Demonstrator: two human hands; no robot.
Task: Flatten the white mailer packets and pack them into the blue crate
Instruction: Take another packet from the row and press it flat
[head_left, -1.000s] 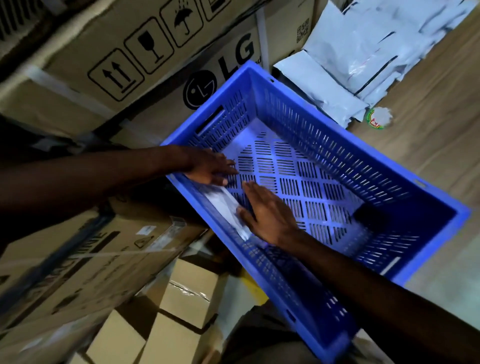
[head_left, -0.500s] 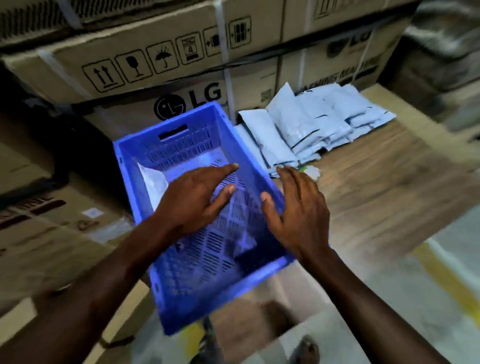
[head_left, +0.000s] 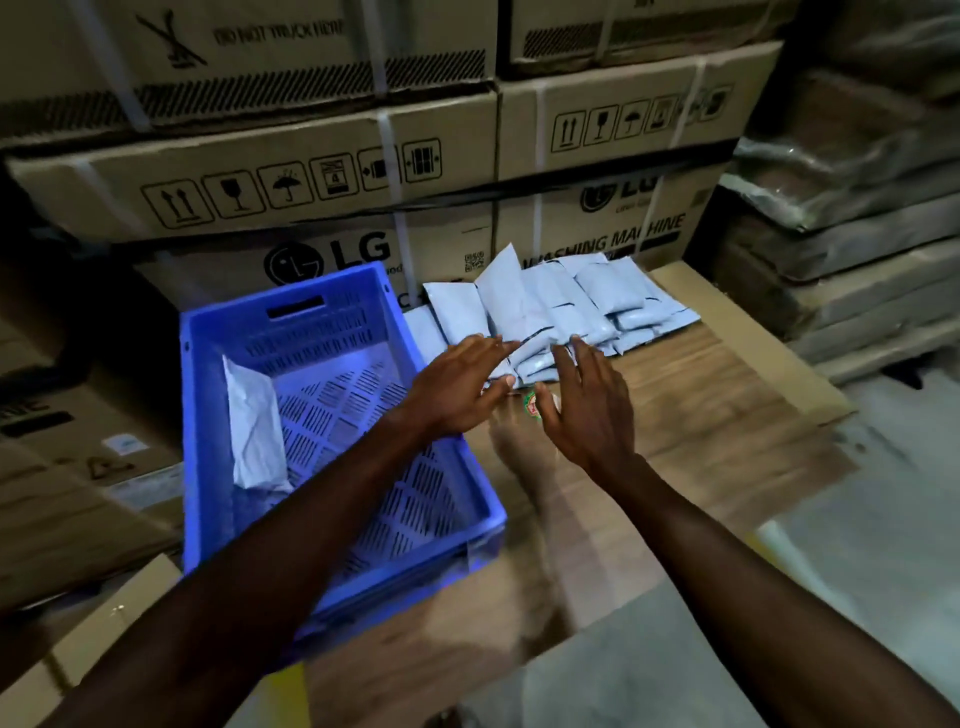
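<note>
Blue crate (head_left: 332, 519), nearest, holds one white packet (head_left: 254, 426) leaning against its left wall. Beyond its right rim, left hand (head_left: 457, 384) and right hand (head_left: 587, 410), fingers spread and holding nothing, reach the near edge of the overlapping pile of mailer packets (head_left: 561, 306) on the cardboard sheet (head_left: 727, 395). Risks, as judged: a loose grab drags several slippery packets; unflattened ones bulge, wasting crate space. Stacked cartons (head_left: 322, 171) behind.

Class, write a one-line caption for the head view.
Both open hands reach for white mailer packets beside the blue crate.
</note>
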